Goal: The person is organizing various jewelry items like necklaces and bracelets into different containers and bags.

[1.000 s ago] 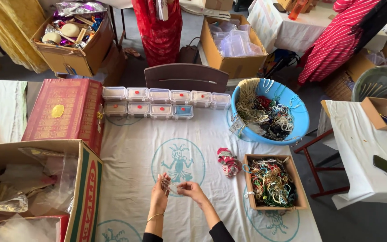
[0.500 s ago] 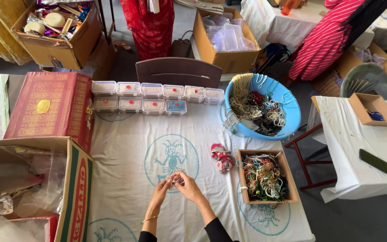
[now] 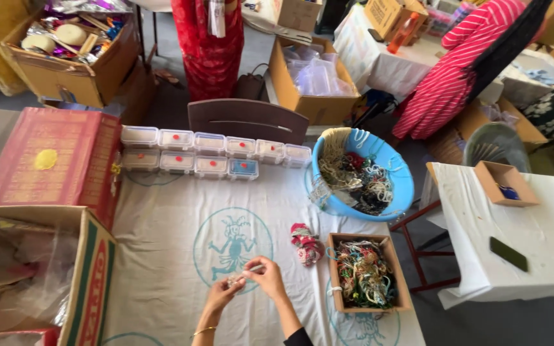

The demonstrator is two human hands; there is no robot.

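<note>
White-clothed table [image 3: 161, 256] amid cardboard boxes; both hands sit lower and closer together than a second ago. Left hand [image 3: 222, 293] and right hand [image 3: 265, 277] fingers now pinch one small pale piece [image 3: 246, 271], possibly a bangle, beside the box of bangles [image 3: 365, 275].

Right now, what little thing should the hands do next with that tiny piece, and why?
Probably carry the small pale piece a short way right and drop it into the small cardboard box of tangled jewellery. Both the left hand and right hand pinch it together above the white cloth, and that box is the nearest container.
</note>
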